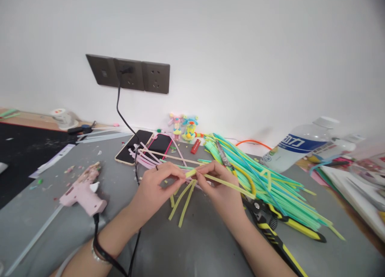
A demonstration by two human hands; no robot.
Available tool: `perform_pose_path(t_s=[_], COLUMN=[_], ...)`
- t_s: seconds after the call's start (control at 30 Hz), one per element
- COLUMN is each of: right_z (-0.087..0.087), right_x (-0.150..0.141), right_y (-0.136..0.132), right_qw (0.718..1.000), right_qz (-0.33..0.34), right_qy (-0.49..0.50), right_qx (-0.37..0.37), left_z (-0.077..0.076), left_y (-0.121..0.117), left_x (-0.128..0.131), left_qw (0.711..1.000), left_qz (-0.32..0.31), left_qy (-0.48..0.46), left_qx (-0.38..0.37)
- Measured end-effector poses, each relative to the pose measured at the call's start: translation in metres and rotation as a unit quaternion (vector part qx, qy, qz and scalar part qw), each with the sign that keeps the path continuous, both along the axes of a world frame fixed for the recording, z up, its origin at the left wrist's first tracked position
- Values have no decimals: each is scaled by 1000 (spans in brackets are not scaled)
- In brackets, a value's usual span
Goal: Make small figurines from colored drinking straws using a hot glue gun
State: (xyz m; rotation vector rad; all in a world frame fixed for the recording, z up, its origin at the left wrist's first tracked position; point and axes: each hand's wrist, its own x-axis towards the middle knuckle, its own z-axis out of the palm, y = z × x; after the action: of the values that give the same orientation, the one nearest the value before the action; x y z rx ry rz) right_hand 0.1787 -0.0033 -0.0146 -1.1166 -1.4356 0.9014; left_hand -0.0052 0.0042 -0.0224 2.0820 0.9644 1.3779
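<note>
"Since the worked piece is the yellow chenille stem (190, 173), where is it, and how is it secured?"

"It spans the gap between the hands, above the counter (207, 249). Left hand (161, 185): grip closed, thumb and forefinger pinching one end of the short section. Right hand (219, 182): grip likewise closed, pinching the opposite end. A long tail, apparently of the same stem, slants out past the right hand."

"How should the section be handled?"

"Pinch close to the point being worked, hold the span straight, and apply light, even pressure. Excess force would probably kink the core or flatten the pile. Leave the tail free, since it reaches toward the pliers (257, 207) and could snag."

"What of the short yellow stems (187, 205) below?"

"Whether they are attached cannot be determined; avoid dragging them."

"Further precautions?"

"Note the scissors (225, 160) on the green stem bundle (282, 193) at right. At left, the pink glue gun (82, 195) has its black cord (96, 239) across the left wrist; route it clear."
</note>
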Motion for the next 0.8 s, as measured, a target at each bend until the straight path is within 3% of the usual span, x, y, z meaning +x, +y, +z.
perform_pose_path(t_s=[0.37, 0.8], right_z=[1, -4], right_x=[1, 3], right_y=[-1, 1], right_qw=[999, 998], right_qz=[-1, 4], right_qy=[-33, -51], right_qx=[32, 44], left_z=[3, 3], left_y=[-3, 0], left_x=[1, 0], left_qw=[997, 999], left_qz=[14, -30], left_qy=[-36, -8], left_qx=[-60, 12])
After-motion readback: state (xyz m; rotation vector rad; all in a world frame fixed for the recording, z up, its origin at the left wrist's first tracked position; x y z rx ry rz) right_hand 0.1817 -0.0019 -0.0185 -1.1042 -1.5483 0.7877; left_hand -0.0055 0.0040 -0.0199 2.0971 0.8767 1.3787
